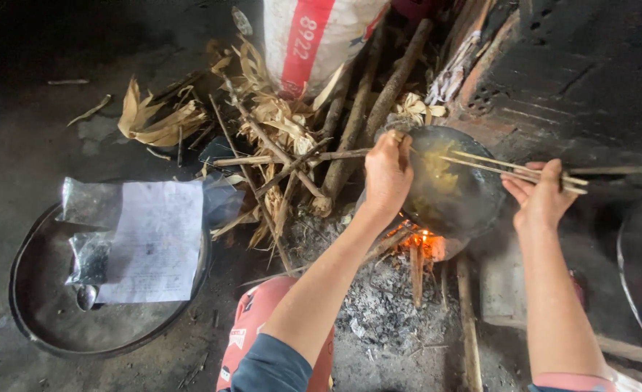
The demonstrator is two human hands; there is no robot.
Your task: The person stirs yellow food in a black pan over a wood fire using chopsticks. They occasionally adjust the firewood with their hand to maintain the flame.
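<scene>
Pan [473, 210] sits over fire [422, 238], between hands. Left hand [387, 174] grips near rim, fingers curled. Right hand [542, 194] pinches chopsticks [495, 165], long axis leftward, tips in food [437, 178].

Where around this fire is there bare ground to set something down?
Bare floor lies at far left, beyond the round metal tray and the dry husks. The ash bed below the fire is open but likely hot. Crowded: sticks left of the pan, where left hand and right hand work.
</scene>
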